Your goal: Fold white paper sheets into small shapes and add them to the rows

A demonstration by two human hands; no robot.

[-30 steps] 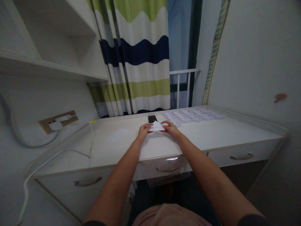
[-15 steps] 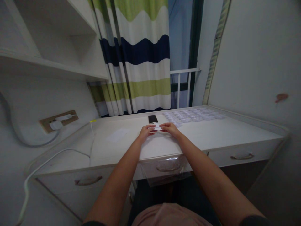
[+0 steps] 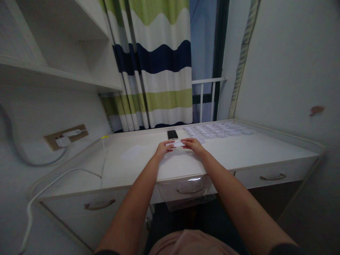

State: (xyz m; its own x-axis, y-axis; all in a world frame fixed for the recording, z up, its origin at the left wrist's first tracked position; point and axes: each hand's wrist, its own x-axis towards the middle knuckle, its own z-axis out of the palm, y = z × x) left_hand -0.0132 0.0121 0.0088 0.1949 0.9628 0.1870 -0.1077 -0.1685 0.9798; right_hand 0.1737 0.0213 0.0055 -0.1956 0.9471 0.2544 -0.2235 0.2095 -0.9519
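Observation:
A small folded white paper [image 3: 177,144] lies low over the white desk [image 3: 239,152], held at both ends. My left hand [image 3: 162,149] pinches its left end and my right hand [image 3: 193,145] pinches its right end. Just beyond the paper lies a dark phone [image 3: 172,134], flat on the desk. Most of the paper is hidden by my fingers.
Several small white paper pieces [image 3: 217,130] are spread at the desk's far right. A flat white sheet [image 3: 132,153] lies to the left. A white cable [image 3: 63,175] runs from a wall socket [image 3: 65,137]. Striped curtain [image 3: 156,63] behind; drawers [image 3: 272,176] below.
The paper stood up as a raised triangle a second ago; now it is pressed down flat between my hands. Both hands stay at nearly the same spot.

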